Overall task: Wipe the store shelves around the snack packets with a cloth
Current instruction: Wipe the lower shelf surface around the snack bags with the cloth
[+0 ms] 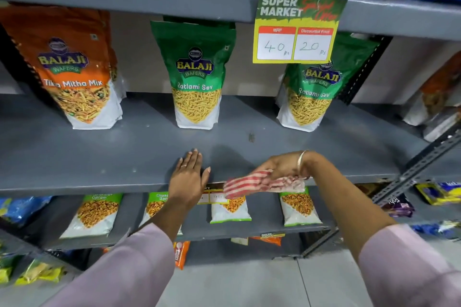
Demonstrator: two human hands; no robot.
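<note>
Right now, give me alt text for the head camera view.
A person's right hand holds a red-striped cloth at the front edge of a grey shelf, left hand flat on it. Three Balaji snack packets stand behind.

Bright even light, soft hand shadows on shelf (99, 152), wide-angle bowing, blurred edges.

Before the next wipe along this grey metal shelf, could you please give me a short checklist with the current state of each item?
1. Red-and-white striped cloth held in right hand: ok.
2. Cloth touching grey metal shelf: not ok, at its front edge.
3. Left hand flat on shelf: ok.
4. Green Ratlami Sev packet upright, set back: ok.
5. Dark speck wiped off: not ok.
</note>
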